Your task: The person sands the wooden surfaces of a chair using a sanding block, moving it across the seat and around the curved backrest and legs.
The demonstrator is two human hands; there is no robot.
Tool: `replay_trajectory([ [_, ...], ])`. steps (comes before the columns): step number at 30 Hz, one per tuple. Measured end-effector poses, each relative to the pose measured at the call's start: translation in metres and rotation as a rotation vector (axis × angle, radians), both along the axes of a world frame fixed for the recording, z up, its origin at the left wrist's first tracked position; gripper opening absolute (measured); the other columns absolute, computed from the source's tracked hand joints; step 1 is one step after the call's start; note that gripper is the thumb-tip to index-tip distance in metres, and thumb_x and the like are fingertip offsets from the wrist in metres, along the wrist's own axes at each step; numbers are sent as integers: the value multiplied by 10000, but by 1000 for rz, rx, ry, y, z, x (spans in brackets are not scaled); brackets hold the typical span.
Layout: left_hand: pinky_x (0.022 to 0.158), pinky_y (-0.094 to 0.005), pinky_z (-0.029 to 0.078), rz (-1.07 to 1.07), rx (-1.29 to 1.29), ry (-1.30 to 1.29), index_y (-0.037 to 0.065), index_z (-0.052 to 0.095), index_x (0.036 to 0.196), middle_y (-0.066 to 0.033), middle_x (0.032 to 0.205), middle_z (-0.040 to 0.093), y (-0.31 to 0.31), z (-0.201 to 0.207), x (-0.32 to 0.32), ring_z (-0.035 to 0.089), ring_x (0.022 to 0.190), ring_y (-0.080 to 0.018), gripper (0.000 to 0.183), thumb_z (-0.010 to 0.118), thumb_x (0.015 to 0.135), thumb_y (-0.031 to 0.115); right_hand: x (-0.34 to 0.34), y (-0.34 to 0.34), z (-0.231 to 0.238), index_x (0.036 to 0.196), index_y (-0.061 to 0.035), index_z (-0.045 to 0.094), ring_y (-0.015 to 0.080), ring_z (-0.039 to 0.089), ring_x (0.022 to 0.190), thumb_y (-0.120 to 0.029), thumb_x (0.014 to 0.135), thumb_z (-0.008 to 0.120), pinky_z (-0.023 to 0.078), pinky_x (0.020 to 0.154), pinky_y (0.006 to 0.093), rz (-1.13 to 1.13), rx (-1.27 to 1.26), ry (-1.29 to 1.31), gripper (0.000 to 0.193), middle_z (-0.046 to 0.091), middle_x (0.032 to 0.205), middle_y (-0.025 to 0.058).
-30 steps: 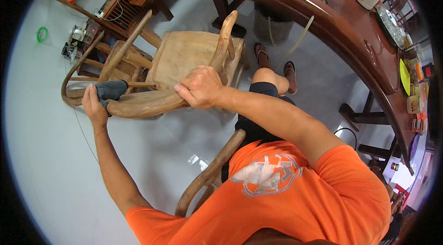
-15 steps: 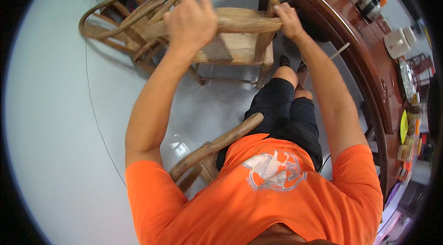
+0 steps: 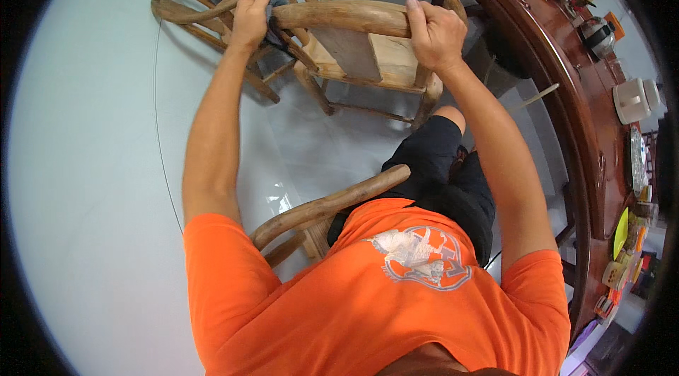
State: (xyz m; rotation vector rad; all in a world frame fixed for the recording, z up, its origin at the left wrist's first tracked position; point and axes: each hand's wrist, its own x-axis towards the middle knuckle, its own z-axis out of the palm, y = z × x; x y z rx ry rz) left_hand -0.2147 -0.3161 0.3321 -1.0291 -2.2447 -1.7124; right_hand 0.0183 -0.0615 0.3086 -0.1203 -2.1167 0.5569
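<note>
Ahead of me stands a wooden armchair with a thick curved top rail (image 3: 346, 16), a flat back panel (image 3: 346, 53) and a pale seat (image 3: 396, 58). My right hand (image 3: 437, 35) is wrapped round the right part of that rail, thumb on top. At the rail's left end my left hand (image 3: 250, 20) is closed, with a dark grey-blue cloth (image 3: 278, 15) bunched beside its fingers. The cloth lies against the wood there; part of it is hidden by the hand.
A second wooden chair with a looped armrest (image 3: 177, 12) stands beyond, to the left. A wooden armrest (image 3: 332, 199) curves beside my waist. On the right, a long reddish-brown table (image 3: 566, 107) carries a white pot (image 3: 631, 101), a kettle (image 3: 598, 36) and trays. A bin (image 3: 495, 65) stands below.
My left hand has moved left to the rail's end, and the cloth now shows. My right hand has shifted from the right armrest corner onto the rail. The view has shifted slightly.
</note>
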Motion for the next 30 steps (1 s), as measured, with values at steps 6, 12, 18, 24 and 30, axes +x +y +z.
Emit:
replay_trajectory([
  [6, 839, -412, 466, 217, -133, 175, -55, 642, 1023, -195, 881, 675, 25, -4, 62, 603, 852, -319, 423, 522, 1049, 350, 15, 76, -21, 853, -61, 741, 328, 657, 660, -414, 1036, 539, 498, 657, 409, 78, -166, -52, 445, 686, 726, 171],
  [12, 772, -398, 474, 151, -154, 128, -22, 656, 1011, -120, 805, 641, 21, 7, 123, 557, 778, -227, 413, 518, 1087, 360, 40, 143, 0, 816, 4, 649, 90, 502, 706, -365, 1068, 576, 429, 665, 293, 402, -429, -406, 453, 559, 740, -21],
  [18, 724, -377, 476, 586, -71, 391, -28, 670, 939, -106, 789, 648, -66, -40, 48, 575, 753, -208, 378, 565, 1066, 312, 31, 149, 16, 902, 2, 669, 64, 523, 746, -369, 1086, 566, 440, 697, 251, 396, -433, -622, 427, 590, 810, -21],
  [24, 627, -354, 488, 512, -368, -449, -2, 757, 863, -65, 796, 697, -90, -224, 53, 598, 710, -177, 243, 718, 984, 204, 36, 120, 12, 854, -4, 653, 68, 483, 713, -360, 1057, 602, 412, 664, 266, 326, -495, -330, 413, 559, 769, -31],
  [30, 766, -457, 547, 670, -421, -411, -26, 760, 922, -241, 895, 751, 2, -303, 105, 709, 808, -422, 216, 698, 892, 179, 34, 128, 10, 847, -18, 670, 68, 493, 696, -333, 1060, 597, 403, 649, 255, 368, -500, -407, 388, 576, 761, -29],
])
